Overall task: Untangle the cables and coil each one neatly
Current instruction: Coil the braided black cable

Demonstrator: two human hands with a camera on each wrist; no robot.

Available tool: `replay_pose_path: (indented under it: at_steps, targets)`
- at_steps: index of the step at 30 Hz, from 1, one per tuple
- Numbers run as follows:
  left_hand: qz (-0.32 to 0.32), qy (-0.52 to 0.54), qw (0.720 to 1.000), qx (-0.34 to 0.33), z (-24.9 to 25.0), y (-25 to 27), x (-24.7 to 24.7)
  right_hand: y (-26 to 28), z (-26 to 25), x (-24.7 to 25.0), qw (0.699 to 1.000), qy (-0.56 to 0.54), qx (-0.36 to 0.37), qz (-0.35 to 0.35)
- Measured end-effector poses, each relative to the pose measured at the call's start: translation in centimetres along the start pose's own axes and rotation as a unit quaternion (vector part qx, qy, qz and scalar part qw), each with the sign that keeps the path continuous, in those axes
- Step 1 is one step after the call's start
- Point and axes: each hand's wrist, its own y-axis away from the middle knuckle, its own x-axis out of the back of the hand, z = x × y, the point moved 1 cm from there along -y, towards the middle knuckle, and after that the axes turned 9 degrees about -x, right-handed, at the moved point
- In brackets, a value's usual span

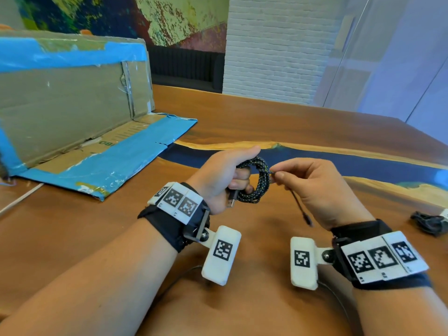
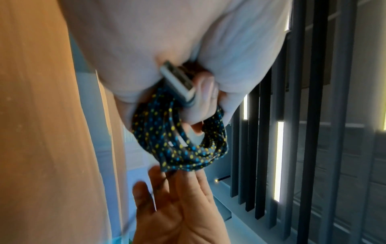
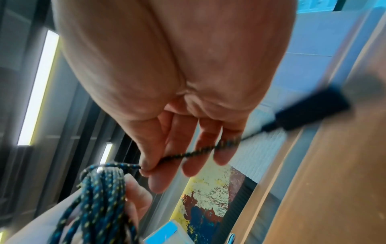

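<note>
A black braided cable with blue and yellow flecks (image 1: 259,181) is wound into a small coil (image 2: 183,143) above the wooden table. My left hand (image 1: 229,175) grips the coil, fingers through its loop. The cable's USB plug (image 1: 231,202) sticks out below that hand, also seen in the left wrist view as a silver plug (image 2: 179,82). My right hand (image 1: 276,174) pinches the cable's free tail (image 3: 188,154) between thumb and forefinger, right beside the coil. The tail's small black plug (image 1: 308,220) hangs below my right palm, blurred as a connector (image 3: 313,110) in the right wrist view.
A cardboard box with blue tape (image 1: 72,100) stands open at the left of the wooden table (image 1: 242,117). A second dark cable bundle (image 1: 429,223) lies at the right edge. A thin white cord (image 1: 19,200) runs along the table's left side.
</note>
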Motion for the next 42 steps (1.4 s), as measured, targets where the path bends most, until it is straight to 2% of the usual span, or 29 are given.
replay_pose_path:
  at_steps: [5, 11, 15, 17, 20, 23, 25, 28, 32, 35, 38, 42]
  targets:
    - [-0.015, 0.022, 0.998, -0.056, 0.1, 0.1, -0.6, -0.3, 0.5, -2.2, 0.998, -0.041, 0.012, 0.042]
    - [0.033, 0.003, 0.993, -0.116, 0.0, -0.2, -0.9, -0.3, 0.9, -4.0, 0.984, -0.169, -0.010, 0.059]
    - [0.062, -0.048, 0.987, -0.141, -0.2, -0.7, -0.5, 0.1, 0.7, -4.0, 0.958, -0.281, -0.049, 0.021]
    - [0.063, -0.068, 0.986, -0.141, -0.3, -0.7, -0.5, 0.5, 0.5, -4.4, 0.964, -0.264, -0.034, 0.001]
    - [0.035, -0.075, 0.990, -0.117, -0.4, -0.5, -0.5, 0.5, 0.8, -5.0, 0.978, -0.205, -0.020, 0.032]
    - [-0.020, -0.066, 0.992, -0.103, -0.1, -0.5, -0.4, 0.1, 1.1, -4.5, 0.974, -0.216, -0.031, 0.057]
    - [-0.035, -0.084, 0.990, -0.107, 0.1, -0.4, -0.1, 0.0, 0.9, -4.1, 0.966, -0.250, -0.042, 0.049]
    - [-0.038, -0.103, 0.987, -0.113, 0.3, -0.4, 0.3, -0.1, 0.5, -4.0, 0.947, -0.311, -0.074, -0.002]
    - [-0.047, -0.158, 0.977, -0.135, 0.4, -0.4, 0.7, 0.0, 0.3, -3.3, 0.923, -0.357, -0.092, -0.111]
    - [-0.041, -0.141, 0.979, -0.139, 0.6, -0.4, 0.7, 0.2, 0.1, -2.8, 0.922, -0.350, -0.087, -0.141]
    - [-0.050, -0.134, 0.980, -0.140, 0.8, -0.4, 0.9, 0.2, 0.1, -2.6, 0.935, -0.322, -0.082, -0.121]
    - [-0.041, -0.136, 0.980, -0.140, 0.4, -0.6, 1.0, -0.1, 0.4, -2.6, 0.948, -0.299, -0.088, -0.060]
